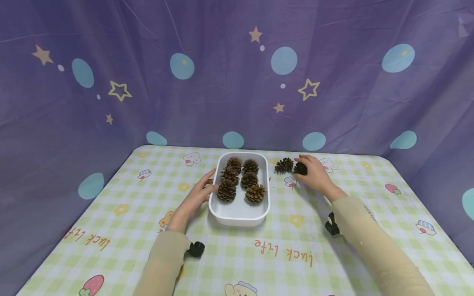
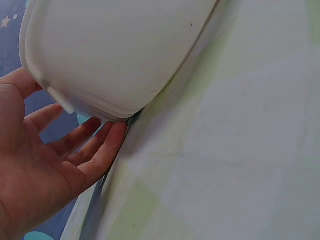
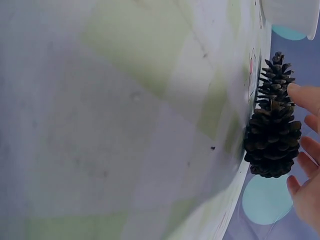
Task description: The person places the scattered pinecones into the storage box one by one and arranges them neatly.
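Note:
A white rectangular tray point(image 1: 240, 211) holds several brown pine cones point(image 1: 226, 190) in two rough rows. My left hand point(image 1: 198, 192) rests at its left side, fingers spread loosely; in the left wrist view the fingertips point(image 2: 117, 131) meet the tray's outer wall point(image 2: 120, 55). Right of the tray, two more pine cones lie close together on the table: a longer one point(image 1: 284, 165) and a darker one point(image 1: 300, 169). My right hand point(image 1: 314, 174) arches over the darker one, fingers apart; in the right wrist view the rounder pine cone point(image 3: 273, 145) stands beside its loose fingers.
A pale green checked cloth point(image 1: 281, 230) with printed pictures covers the table. Behind it hangs a purple curtain point(image 1: 229, 82) with stars and blue ovals. Small dark crumbs dot the cloth near the loose pine cones. A black wrist device point(image 1: 196, 249) sits on the left sleeve.

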Tool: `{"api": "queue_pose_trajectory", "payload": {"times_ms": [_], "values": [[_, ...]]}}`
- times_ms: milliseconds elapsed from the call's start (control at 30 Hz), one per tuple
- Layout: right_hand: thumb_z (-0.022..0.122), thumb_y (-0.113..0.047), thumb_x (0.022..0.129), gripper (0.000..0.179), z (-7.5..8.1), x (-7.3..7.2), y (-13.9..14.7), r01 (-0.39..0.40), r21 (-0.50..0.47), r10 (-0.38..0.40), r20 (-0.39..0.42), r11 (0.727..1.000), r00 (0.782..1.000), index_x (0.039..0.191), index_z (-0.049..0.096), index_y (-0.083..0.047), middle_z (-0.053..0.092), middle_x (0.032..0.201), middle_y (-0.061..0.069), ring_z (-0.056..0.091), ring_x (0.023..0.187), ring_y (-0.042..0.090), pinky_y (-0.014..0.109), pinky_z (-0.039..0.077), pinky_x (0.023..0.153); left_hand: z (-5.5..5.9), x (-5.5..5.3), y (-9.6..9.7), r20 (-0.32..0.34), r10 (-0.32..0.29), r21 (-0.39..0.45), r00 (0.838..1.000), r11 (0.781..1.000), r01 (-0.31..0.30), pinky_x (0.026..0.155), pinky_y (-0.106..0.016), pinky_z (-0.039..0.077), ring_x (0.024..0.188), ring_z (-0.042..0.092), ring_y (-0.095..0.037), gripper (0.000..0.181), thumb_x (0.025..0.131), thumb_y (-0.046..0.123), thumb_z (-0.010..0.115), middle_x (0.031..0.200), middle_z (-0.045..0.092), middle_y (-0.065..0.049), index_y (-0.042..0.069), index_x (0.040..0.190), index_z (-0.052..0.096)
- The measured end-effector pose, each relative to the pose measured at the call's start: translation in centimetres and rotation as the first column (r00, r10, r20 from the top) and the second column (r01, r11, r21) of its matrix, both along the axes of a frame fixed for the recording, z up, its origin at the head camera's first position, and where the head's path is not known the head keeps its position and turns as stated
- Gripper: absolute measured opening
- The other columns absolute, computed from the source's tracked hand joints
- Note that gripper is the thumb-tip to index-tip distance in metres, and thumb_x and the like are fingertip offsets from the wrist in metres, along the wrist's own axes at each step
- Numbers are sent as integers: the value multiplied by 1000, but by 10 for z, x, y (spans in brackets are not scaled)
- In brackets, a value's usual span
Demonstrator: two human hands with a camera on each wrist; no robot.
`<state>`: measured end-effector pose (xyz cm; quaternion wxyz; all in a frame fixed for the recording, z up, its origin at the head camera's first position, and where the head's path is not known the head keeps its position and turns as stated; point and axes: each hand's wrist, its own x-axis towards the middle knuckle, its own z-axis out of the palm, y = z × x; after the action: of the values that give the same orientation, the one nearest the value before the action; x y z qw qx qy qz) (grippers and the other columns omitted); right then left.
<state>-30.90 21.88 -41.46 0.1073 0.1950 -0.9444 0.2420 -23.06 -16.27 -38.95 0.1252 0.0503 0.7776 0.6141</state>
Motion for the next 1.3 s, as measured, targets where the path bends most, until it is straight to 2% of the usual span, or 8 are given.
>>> {"api": "queue_pose_trajectory", "payload": {"times_ms": [433, 700, 800, 933, 1033, 1300], "values": [[70, -29, 78, 77, -4, -3, 8, 52, -32, -50, 81, 998, 995, 138, 33, 1, 30, 141, 25, 27, 128, 43, 58, 22, 106, 0, 0, 0, 1, 4, -3, 1000, 1000, -4, 93, -41, 48, 118, 44, -41, 62, 92, 17, 48, 136, 32, -21, 22, 147, 18], [69, -32, 80, 82, -6, -4, 11, 82, -70, -71, 150, 994, 986, 142, 26, -1, 25, 143, 24, 24, 131, 40, 56, 22, 107, 0, 0, 0, 6, -7, 9, 1000, 1000, 7, 91, -40, 49, 119, 43, -40, 63, 92, 18, 48, 137, 32, -21, 21, 147, 17], [69, -32, 79, 83, -7, -4, 11, 85, -76, -71, 167, 993, 983, 142, 25, -1, 25, 143, 25, 24, 130, 41, 57, 23, 106, -4, -3, -2, 8, -8, 19, 1000, 1000, 8, 91, -40, 49, 118, 44, -40, 63, 92, 19, 49, 137, 32, -21, 23, 147, 18], [69, -33, 79, 84, -8, -4, 12, 97, -83, -79, 190, 992, 978, 142, 23, -1, 25, 143, 26, 24, 130, 42, 59, 23, 106, -19, -11, -5, -9, 2, 13, 1000, 1000, -2, 89, -38, 51, 117, 46, -38, 63, 91, 23, 51, 136, 33, -18, 28, 145, 20], [68, -34, 79, 85, -9, -5, 12, 112, -83, -92, 215, 990, 972, 143, 22, -1, 23, 143, 27, 25, 129, 43, 60, 23, 105, -25, -14, -6, -17, 6, 9, 1000, 1000, -6, 88, -38, 51, 116, 47, -37, 62, 91, 25, 51, 136, 34, -17, 30, 145, 20], [68, -37, 79, 87, -10, -5, 12, 132, -104, -104, 241, 986, 965, 143, 22, -2, 23, 142, 27, 27, 127, 45, 61, 24, 104, -27, -16, -6, -26, 19, -9, 999, 1000, -19, 88, -38, 51, 116, 47, -37, 64, 90, 27, 51, 135, 34, -16, 28, 146, 20]]}}
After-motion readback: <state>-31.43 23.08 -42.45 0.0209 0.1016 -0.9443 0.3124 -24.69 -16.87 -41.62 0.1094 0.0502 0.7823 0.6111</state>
